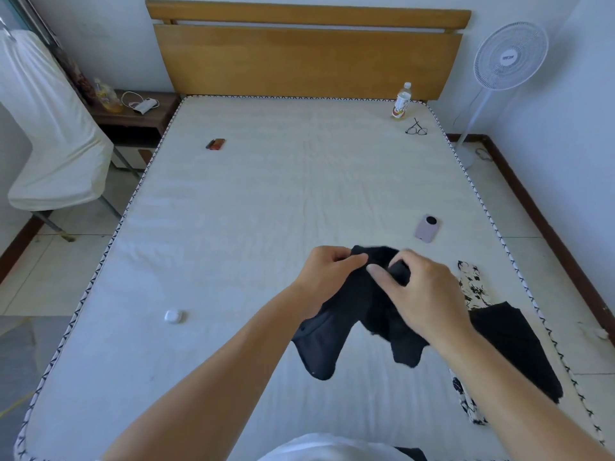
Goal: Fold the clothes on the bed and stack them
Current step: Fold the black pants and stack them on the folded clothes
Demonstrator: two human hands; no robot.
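A black garment (346,314) hangs above the white mattress (233,227), bunched at its top and drooping in two lobes below. My left hand (327,269) grips its upper left edge with curled fingers. My right hand (422,294) pinches the bunched top right part, thumb pointing left. Flat on the bed at the right lies another black garment (512,347), and it rests on top of a white cloth with a black flower print (472,284).
On the mattress lie a pink phone (427,228), a white earbud case (173,316), a small red-brown object (215,144), glasses (416,128) and a bottle (402,101). A fan (509,58) stands right, a nightstand (139,118) and covered chair (56,154) left.
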